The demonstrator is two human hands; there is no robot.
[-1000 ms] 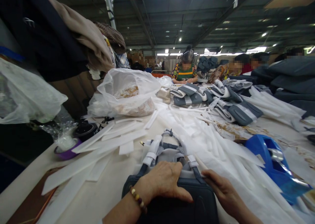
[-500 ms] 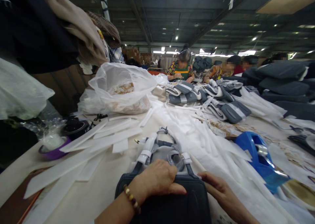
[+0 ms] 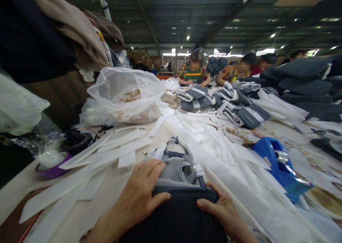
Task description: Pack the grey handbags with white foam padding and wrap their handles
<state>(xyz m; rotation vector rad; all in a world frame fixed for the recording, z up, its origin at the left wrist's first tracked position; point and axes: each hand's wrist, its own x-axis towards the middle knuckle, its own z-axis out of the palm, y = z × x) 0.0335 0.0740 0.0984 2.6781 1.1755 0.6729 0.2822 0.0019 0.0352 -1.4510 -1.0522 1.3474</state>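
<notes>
Dark bag [image 3: 177,218] rests on a cluttered table [image 3: 110,191] under beams [image 3: 145,15], left fingers [image 3: 153,172] spread, right fingers [image 3: 207,205] pinching it.

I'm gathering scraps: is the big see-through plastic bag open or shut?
Open: the plastic bag has a wide, gaping mouth, with brown material showing inside.

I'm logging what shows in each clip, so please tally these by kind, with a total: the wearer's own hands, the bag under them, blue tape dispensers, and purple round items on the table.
Wearer's hands, left hand and right hand: 2
Dark bag: 1
Blue tape dispenser: 1
Purple round item: 1
Total: 5
</notes>
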